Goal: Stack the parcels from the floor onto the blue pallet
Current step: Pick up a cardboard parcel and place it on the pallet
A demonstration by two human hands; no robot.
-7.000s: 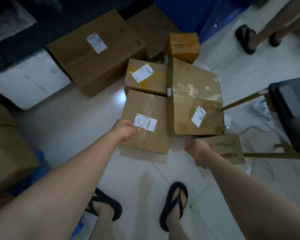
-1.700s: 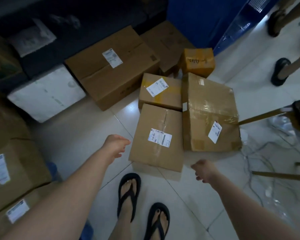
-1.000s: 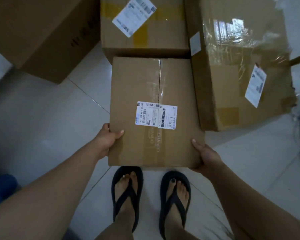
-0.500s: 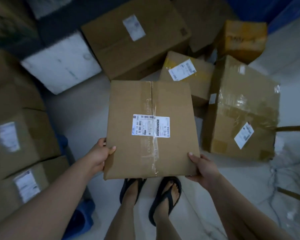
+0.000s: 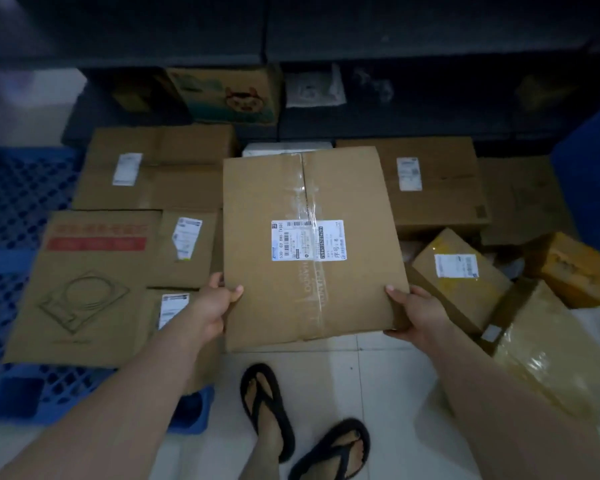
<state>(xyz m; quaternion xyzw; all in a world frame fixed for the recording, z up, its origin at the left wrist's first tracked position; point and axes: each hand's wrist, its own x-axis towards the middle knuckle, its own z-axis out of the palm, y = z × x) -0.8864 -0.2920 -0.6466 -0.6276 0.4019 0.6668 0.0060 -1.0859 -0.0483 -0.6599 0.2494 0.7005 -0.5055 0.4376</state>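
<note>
I hold a flat brown parcel [image 5: 312,244] with a white label in the air in front of me. My left hand [image 5: 217,303] grips its near left corner and my right hand [image 5: 416,311] grips its near right corner. The blue pallet [image 5: 18,202] lies at the left, with several brown parcels on it, among them a large one with red print [image 5: 84,285] and a labelled one behind it [image 5: 153,168]. On the floor at the right lie a parcel with yellow tape [image 5: 459,275], a film-wrapped box [image 5: 555,355] and a small yellow box [image 5: 575,268].
Dark shelving [image 5: 326,46] runs along the back with a printed carton [image 5: 229,95] in it. A large brown box [image 5: 433,181] and a white box [image 5: 288,148] stand on the floor below it. A blue object [image 5: 593,174] stands at the right edge. My feet in black sandals [image 5: 267,407] stand on white tiles.
I picked the labelled parcel up off the floor with both hands and turned left; the pallet with its stacked parcels has come into view.
</note>
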